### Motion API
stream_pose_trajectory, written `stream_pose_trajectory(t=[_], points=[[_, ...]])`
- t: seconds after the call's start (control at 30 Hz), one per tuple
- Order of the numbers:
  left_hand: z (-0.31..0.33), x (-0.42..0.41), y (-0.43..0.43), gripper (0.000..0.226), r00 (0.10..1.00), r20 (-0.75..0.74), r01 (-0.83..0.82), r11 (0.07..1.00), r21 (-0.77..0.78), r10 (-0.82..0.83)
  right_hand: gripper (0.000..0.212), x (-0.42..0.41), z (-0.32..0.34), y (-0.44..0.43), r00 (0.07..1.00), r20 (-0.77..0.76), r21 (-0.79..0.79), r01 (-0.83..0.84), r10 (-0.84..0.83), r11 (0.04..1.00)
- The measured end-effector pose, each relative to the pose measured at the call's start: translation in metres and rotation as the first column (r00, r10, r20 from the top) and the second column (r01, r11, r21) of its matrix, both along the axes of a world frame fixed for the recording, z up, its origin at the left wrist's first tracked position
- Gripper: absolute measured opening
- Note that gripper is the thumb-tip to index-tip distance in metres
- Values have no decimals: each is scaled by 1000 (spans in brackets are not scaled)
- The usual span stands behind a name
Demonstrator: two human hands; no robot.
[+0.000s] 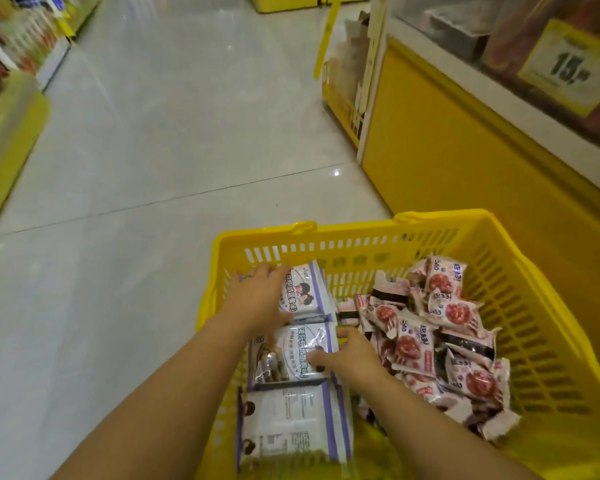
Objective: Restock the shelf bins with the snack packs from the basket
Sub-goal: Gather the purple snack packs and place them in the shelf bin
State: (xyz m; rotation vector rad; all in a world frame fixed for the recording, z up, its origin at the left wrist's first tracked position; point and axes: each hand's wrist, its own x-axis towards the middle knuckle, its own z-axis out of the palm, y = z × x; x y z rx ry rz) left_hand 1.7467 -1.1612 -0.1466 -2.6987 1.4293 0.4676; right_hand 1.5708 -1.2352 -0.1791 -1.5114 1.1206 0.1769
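A yellow plastic basket (520, 306) stands on the floor below me. Its left side holds three white-and-purple snack packs in a row. Its right side holds a heap of several small pink-and-red snack packs (440, 327). My left hand (257, 299) grips the far white-and-purple pack (305, 289) at its left edge. My right hand (347, 355) holds the right edge of the middle white-and-purple pack (291, 355), thumb on top. The near white-and-purple pack (291, 427) lies face down.
A yellow chest freezer (465, 161) with a glass top and a price sign (568, 67) stands at the right. Another yellow basket (343, 71) sits beyond it. Snack shelves with a yellow base (11, 126) line the left. Grey tiled floor (170, 133) lies between.
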Motion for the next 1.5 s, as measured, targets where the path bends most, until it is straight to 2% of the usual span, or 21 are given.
stream_pose_trajectory(t=[0.1, 0.17, 0.23, 0.3, 0.4, 0.53, 0.67, 0.8, 1.03, 1.1, 1.17, 1.2, 1.27, 1.3, 1.33, 1.43, 1.5], points=[[6, 1, -1, 97, 1000, 22, -1, 998, -64, 2, 33, 2, -1, 2, 999, 36, 18, -11, 11, 1000], [14, 0, 2, 98, 999, -24, -29, 984, -173, 26, 31, -1, -3, 2, 998, 58, 26, -23, 21, 999], [25, -2, 6, 99, 990, -133, -93, 950, -297, 55, 31, -2, 1, 1, 997, 82, 60, -8, 3, 998], [35, -3, 12, 100, 962, -258, -189, 893, -408, 86, 15, -1, 6, 2, 995, 101, 73, -27, 19, 997], [48, -2, 21, 90, 859, -503, -382, 776, -503, 97, 21, 4, 19, 5, 985, 157, 31, -76, 70, 997], [63, 0, 31, 58, 709, -699, -564, 673, -480, 96, 26, 5, 47, -9, 956, 275, -60, -87, 100, 994], [71, 0, 39, 21, 695, -713, -583, 654, -482, 94, 25, -2, 89, -47, 903, 427, -116, 112, -52, 987], [79, -5, 39, 17, 644, -757, -675, 547, -496, 109, 46, -4, 122, -67, 825, 554, -148, 223, -106, 963], [85, 3, 45, 14, 533, -842, -797, 389, -463, 88, 35, 11, 148, -61, 723, 685, -131, 245, -91, 961], [83, 1, 44, 15, 518, -851, -788, 434, -436, 86, 25, 23, 150, -52, 746, 665, -169, 181, -23, 969], [80, -7, 38, 29, 500, -865, -746, 531, -400, 50, 17, 37, 147, -38, 756, 653, -213, 125, 46, 969], [79, -13, 35, 39, 461, -887, -731, 567, -380, 1, 13, 45, 145, -32, 748, 661, -218, 118, 57, 969], [79, -23, 29, 58, 294, -947, -745, 588, -313, -132, 10, 57, 138, -19, 723, 691, -182, 156, 13, 971], [78, -26, 28, 64, 238, -956, -755, 587, -291, -169, 12, 62, 134, -15, 709, 705, -164, 196, -24, 967], [77, -28, 27, 67, 239, -952, -758, 576, -307, -192, 13, 67, 131, -12, 694, 718, -156, 237, -55, 959], [75, -28, 29, 55, 455, -885, -749, 493, -442, -102, 25, 80, 116, -10, 688, 719, -166, 310, -101, 936], [73, -22, 33, 54, 542, -840, -758, 415, -504, -31, 28, 82, 100, -16, 700, 695, -98, 316, -162, 944]])
